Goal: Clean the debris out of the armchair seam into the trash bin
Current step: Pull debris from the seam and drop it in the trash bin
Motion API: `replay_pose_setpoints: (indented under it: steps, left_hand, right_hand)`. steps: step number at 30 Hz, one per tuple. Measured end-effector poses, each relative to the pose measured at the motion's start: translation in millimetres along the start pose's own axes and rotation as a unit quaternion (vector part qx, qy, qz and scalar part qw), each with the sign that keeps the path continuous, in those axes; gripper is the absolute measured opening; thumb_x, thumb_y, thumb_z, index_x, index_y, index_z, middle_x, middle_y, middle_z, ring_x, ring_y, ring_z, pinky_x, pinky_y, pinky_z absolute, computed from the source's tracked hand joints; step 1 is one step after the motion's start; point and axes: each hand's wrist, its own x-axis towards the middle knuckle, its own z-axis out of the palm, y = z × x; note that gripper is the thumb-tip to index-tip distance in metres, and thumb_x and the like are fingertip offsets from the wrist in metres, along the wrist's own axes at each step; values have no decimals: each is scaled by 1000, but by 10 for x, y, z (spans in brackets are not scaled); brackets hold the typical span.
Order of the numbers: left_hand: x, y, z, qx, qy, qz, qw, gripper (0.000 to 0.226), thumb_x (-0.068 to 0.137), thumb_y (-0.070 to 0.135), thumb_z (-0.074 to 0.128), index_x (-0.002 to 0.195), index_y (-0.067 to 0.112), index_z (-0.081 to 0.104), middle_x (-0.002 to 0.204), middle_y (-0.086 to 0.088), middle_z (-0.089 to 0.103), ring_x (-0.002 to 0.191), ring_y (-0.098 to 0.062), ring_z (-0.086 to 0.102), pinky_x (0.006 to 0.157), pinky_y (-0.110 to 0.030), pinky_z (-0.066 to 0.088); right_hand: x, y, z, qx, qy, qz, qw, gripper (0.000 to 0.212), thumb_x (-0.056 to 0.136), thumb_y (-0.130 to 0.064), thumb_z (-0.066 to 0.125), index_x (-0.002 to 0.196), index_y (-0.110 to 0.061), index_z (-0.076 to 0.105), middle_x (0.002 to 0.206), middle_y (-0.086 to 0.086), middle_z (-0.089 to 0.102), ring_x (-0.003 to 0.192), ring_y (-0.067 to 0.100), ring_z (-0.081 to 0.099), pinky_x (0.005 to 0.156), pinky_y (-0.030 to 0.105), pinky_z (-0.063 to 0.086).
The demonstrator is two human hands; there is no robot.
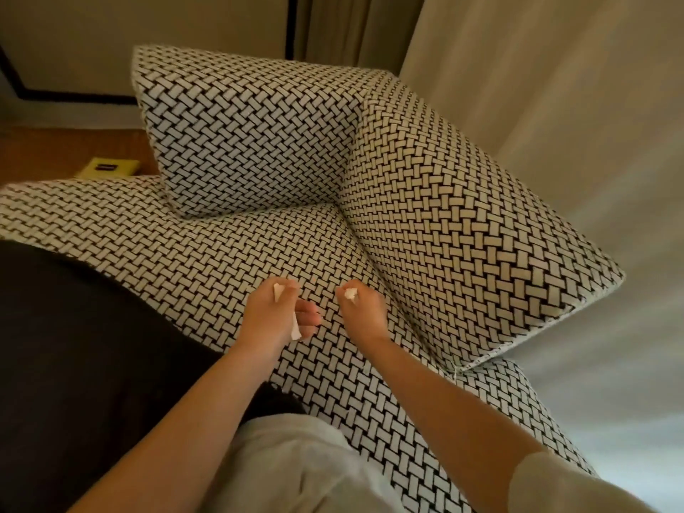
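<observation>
Over the seat of a black-and-white basket-weave armchair [222, 253], a person's left hand [274, 316] and right hand [361, 311] each pinch small white crumpled paper scraps [350, 293], fingers [309, 320] curled closed around them. Feather-light and soft, such bits likely need only a fingertip pinch. No trash bin is in view.

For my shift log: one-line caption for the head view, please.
Left hand and right hand each pinch white scraps over the armchair seat.

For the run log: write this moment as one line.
stage: debris pickup | left hand: pinches white scraps | right hand: pinches crumpled white wad | place: over armchair seat | trash bin: not in view
</observation>
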Motion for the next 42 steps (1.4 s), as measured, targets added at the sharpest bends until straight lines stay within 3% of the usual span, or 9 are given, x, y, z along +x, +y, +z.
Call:
replay_pose_setpoints:
  steps: [6, 14, 17, 21, 26, 28, 31, 35, 42]
  left_hand:
    - [110, 291, -663, -3, 44, 12, 999, 23, 97, 21, 40, 86, 10, 58, 55, 2, 40, 39, -6, 30, 35, -16, 25]
    - [269, 750, -1907, -41, 163, -51, 984, 32, 95, 33, 37, 73, 13, 48, 40, 7, 31, 32, -9, 24, 33, -17, 20]
    - [350, 819, -2418, 19, 227, -55, 972, 34, 95, 31, 34, 88, 9, 59, 55, -11, 47, 45, -28, 44, 44, -31, 38]
    - [473, 767, -3194, 105, 333, -42, 936, 45, 96, 33, 31, 95, 6, 66, 94, -18, 63, 95, -37, 59, 88, -43, 45]
    - [598, 448, -4131, 132, 389, -67, 909, 37, 99, 20, 29, 123, -2, 48, 128, -19, 49, 117, -33, 47, 80, -27, 44]
    - [668, 186, -4395, 119, 387, -97, 909, 37, 100, 19, 28, 125, -4, 44, 127, -19, 49, 117, -34, 47, 70, -24, 43]
    - [842, -263, -4749, 92, 383, -160, 905, 38, 99, 18, 30, 125, -5, 45, 131, -23, 47, 120, -34, 44, 92, -31, 35]
    - [1140, -633, -5080, 80, 367, -188, 908, 36, 98, 14, 31, 130, -1, 40, 134, -18, 45, 122, -32, 43, 94, -30, 34]
    - [2050, -1274, -5611, 101, 247, -213, 940, 49, 79, 30, 36, 103, -5, 60, 111, -23, 62, 104, -34, 58, 89, -40, 45]
  right_hand:
    - [134, -978, 524, 53, -81, -123, 988, 19, 95, -24, 50, 80, -14, 58, 57, -8, 50, 47, 6, 43, 41, 15, 36]
    - [138, -2181, 1439, 115, -195, -208, 952, 33, 95, -28, 48, 68, -11, 56, 53, -6, 46, 42, 7, 33, 41, 18, 26]
    - [75, -2521, 1835, 123, -213, -228, 942, 42, 97, -28, 45, 61, -9, 53, 48, -7, 38, 41, 6, 27, 41, 19, 22]
    - [-57, -2931, 2414, 132, -254, -231, 930, 46, 98, -28, 43, 53, -21, 39, 48, -8, 36, 42, 4, 28, 43, 18, 24]
    - [-197, -3314, 3291, 79, -320, -220, 918, 45, 97, -29, 43, 53, -22, 39, 52, -7, 41, 50, 8, 38, 56, 27, 28]
    - [-244, -3389, 3605, 27, -353, -231, 906, 44, 97, -31, 42, 54, -25, 40, 56, -9, 44, 57, 10, 43, 58, 26, 27]
    - [-311, -3440, 4099, 10, -403, -233, 885, 45, 97, -32, 43, 54, -22, 40, 56, -4, 47, 63, 19, 50, 59, 31, 31]
    - [-344, -3299, 4806, -14, -430, -155, 889, 44, 99, -29, 39, 56, -22, 41, 60, -3, 49, 64, 17, 49, 60, 27, 30]
    - [-184, -2955, 5938, -57, -508, -73, 856, 26, 98, -12, 37, 109, -2, 58, 115, 18, 61, 109, 25, 55, 81, 22, 36]
